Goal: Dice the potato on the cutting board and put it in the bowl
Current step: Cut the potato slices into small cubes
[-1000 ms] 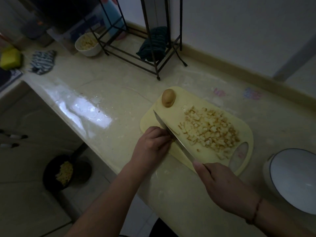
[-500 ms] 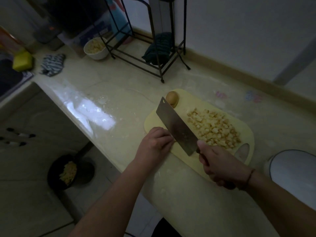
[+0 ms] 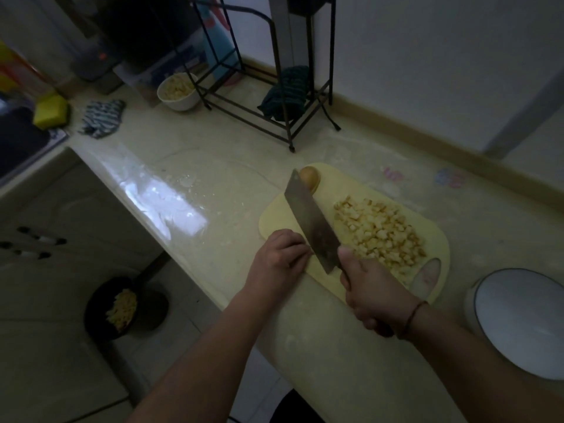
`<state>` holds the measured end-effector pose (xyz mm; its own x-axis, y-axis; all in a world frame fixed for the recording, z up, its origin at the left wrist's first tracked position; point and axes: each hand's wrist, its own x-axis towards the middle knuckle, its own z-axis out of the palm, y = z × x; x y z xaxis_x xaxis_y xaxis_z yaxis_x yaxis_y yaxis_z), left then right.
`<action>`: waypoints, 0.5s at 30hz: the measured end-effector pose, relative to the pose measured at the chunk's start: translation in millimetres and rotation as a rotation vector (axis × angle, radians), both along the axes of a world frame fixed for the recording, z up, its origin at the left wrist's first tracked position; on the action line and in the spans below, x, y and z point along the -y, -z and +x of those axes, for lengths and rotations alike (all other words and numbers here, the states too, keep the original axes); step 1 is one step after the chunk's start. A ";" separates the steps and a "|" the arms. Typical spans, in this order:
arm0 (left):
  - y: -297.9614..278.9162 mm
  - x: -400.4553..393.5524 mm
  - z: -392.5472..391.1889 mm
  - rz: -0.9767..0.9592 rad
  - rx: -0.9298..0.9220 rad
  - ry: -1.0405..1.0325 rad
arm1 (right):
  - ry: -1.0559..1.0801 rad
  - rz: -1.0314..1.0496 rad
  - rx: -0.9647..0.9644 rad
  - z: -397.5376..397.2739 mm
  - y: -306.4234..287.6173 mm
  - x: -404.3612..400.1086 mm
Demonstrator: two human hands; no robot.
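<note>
The right hand [image 3: 370, 288] grasps the handle of the knife [image 3: 311, 222], its blade tilted over the cutting board [image 3: 436, 236]. The left hand [image 3: 279, 259] rests curled at the board's edge; whether it holds anything, I cannot tell. The diced potato [image 3: 380, 232] lies piled on the board, and the bowl [image 3: 518, 319] stands near, at the right.

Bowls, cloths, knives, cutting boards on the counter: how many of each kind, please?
Bowls: 2, one small, one large
Cloths: 2, striped, dark green
Knives: 1
Cutting boards: 1
Total: 6
</note>
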<state>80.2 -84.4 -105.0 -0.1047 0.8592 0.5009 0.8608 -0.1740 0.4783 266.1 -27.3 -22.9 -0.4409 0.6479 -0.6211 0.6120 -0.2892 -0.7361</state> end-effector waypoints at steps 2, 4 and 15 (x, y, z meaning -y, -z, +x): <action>-0.5 0.5 -0.2 -0.013 0.018 -0.008 | 0.027 -0.108 -0.032 3.1 -1.3 -6.5; -1.0 -0.3 -1.0 -0.031 0.034 -0.024 | -0.003 -0.098 -0.036 4.0 -2.0 -7.2; -9.0 6.9 -5.8 -0.085 -0.013 -0.069 | -0.173 0.208 0.010 9.9 -12.3 11.0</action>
<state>74.4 -91.2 -96.0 -0.1594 0.8894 0.4285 0.8755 -0.0732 0.4777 276.0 -38.2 -10.6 -0.5511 0.6775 -0.4872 0.6465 -0.0226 -0.7626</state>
